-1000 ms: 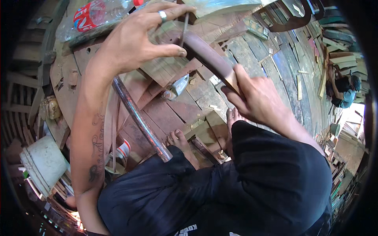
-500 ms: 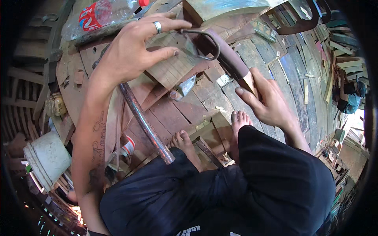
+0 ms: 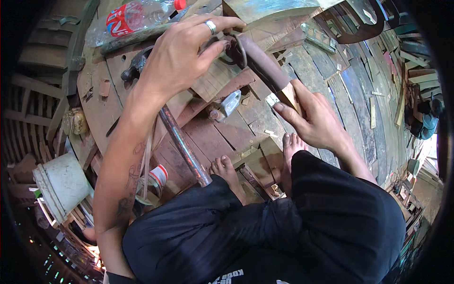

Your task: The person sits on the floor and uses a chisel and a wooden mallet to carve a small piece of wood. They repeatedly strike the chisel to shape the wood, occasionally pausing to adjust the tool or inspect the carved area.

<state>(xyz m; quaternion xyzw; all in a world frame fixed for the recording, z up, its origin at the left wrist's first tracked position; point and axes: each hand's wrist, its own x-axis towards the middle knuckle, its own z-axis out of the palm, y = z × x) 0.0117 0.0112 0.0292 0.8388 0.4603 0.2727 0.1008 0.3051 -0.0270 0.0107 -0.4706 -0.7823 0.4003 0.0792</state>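
My right hand (image 3: pixel 319 116) is closed around the pale wooden end of a long piece (image 3: pixel 269 68) sleeved in dark brown material, held slantwise. At the piece's far end is a dark curved band (image 3: pixel 243 51). Thumb and fingers of my left hand (image 3: pixel 189 52) close on this band; the fingertips partly hide what they grip. Beneath my left forearm lies a hammer: its dark head (image 3: pixel 135 66) shows left of the wrist, and its worn metal handle (image 3: pixel 184 146) reaches toward my left knee.
A plastic bottle (image 3: pixel 142 19) with a red cap lies at the back left. A clear bottle (image 3: pixel 227 106) rests by the wooden block (image 3: pixel 213 83). A white bucket (image 3: pixel 64 184) stands left. Handsaw (image 3: pixel 359 28) at the back right; another person (image 3: pixel 428 113) sits far right.
My left hand's thumb and fingers, spread beside the band before, have closed in on it. The band has tilted and moved slightly left along with the sleeved piece.
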